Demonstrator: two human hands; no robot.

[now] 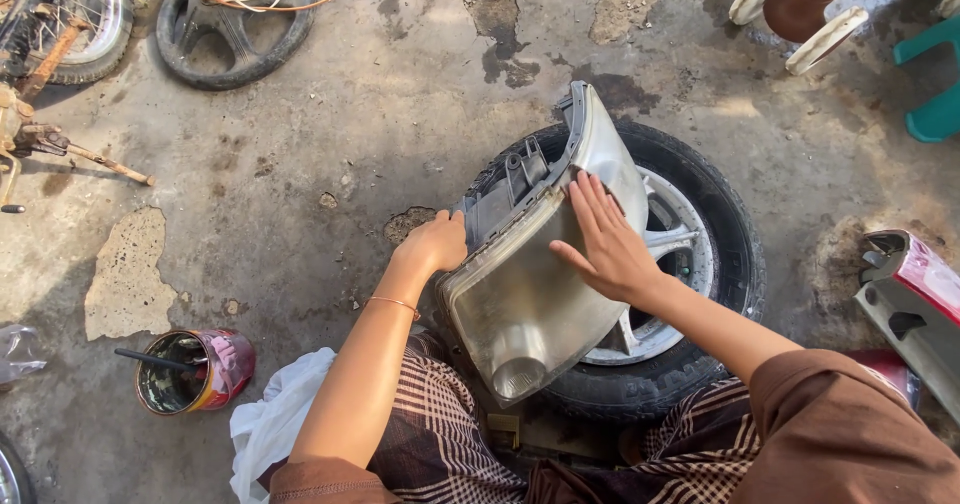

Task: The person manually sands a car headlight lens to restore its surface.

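From above, a big cloudy headlight [530,294] leans on a black tyre [700,264] lying on the concrete floor [330,144]. The left hand [435,244] has its grip clamped on the lamp's left edge, and the right hand [605,244] lies flat and open on its lens. A paint tin [195,369] with a stick and a white cloth [275,424] sit near the left arm.

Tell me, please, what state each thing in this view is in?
Headlight: tilted on the tyre, lens cloudy.
Left hand: gripping the headlight's edge.
Right hand: flat on the lens, fingers spread.
Tyre: lying flat on the concrete.
Tin: on its side, open, stick inside.
White cloth: crumpled.
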